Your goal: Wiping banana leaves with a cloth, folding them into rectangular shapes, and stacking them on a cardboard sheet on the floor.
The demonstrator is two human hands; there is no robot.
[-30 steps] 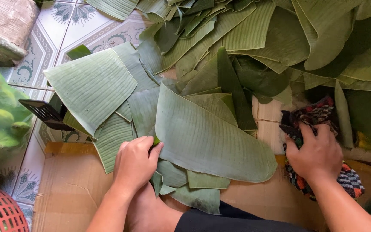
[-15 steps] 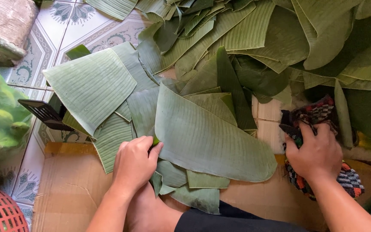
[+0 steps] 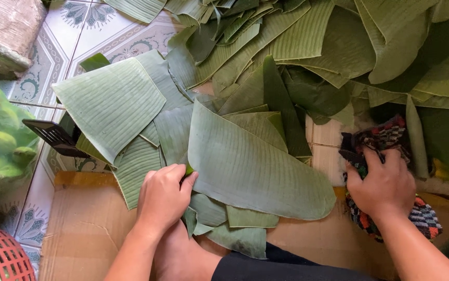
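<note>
The big leaf [image 3: 255, 166] lay pale side up on top of the cut pieces, its lower edge over the cardboard [image 3: 84, 229] in front of the person's knee. It looked light, limp and easy to split along its ribs, so I judged it best taken by the edge rather than the middle. The left hand [image 3: 163, 200] had curled its fingers narrow onto the leaf's left corner, pinching it there. The right hand [image 3: 383, 184] was closed down on a knitted multicoloured cloth [image 3: 385, 138], gripping a bunch of it beside the leaf pile [image 3: 339, 47].
</note>
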